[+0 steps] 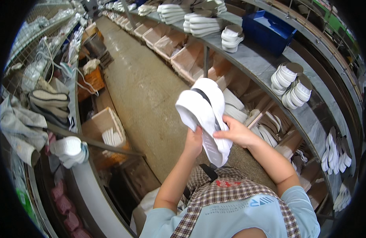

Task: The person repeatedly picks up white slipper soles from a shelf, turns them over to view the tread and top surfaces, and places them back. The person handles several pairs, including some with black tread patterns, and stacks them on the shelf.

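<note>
A pair of white shoe soles (194,106) is held up in front of my body, the two lying against each other with a dark strip showing between them. My left hand (194,139) grips the near sole from its left edge, thumb on the side. From the right, my right hand (237,133) closes round the soles, its thumb pressed across the near one. Most fingers of the left hand are hidden behind the soles.
On the right, a long grey bench (262,65) carries stacked white soles (297,92) and a blue bin (266,31). Crates of soles (187,55) sit beneath it. A left-hand bench holds more soles (68,148) and a grey cloth (22,123). An aisle floor (137,75) runs between.
</note>
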The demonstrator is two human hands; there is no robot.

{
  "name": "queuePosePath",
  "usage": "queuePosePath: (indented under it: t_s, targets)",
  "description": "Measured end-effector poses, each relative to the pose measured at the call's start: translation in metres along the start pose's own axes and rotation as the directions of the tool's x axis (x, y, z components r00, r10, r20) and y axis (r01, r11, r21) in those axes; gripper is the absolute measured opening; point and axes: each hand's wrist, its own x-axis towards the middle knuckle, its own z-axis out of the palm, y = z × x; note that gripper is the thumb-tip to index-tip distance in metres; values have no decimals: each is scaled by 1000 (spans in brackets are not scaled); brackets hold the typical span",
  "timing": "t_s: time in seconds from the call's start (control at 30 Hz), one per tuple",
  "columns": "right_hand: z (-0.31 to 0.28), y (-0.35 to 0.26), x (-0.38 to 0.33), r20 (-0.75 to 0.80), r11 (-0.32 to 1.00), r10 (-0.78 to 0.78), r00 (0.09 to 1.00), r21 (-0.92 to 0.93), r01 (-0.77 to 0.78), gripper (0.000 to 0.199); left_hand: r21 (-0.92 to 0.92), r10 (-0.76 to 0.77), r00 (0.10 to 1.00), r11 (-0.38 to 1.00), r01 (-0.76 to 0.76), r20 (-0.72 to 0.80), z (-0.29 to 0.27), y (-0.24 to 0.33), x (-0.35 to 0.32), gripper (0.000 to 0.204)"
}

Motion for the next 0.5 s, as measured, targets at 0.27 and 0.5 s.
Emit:
queuePosePath:
  t_s: [0.27,0.5]
  targets:
    - [4,3,-16,-150,975,-209,966,-111,194,79,185,34,971,980,-80,238,-13,4,40,54]
    - [-2,20,-13,-278,854,-402,873,-458,247,76,-21,-177,962,982,185,208,28,40,66,49]
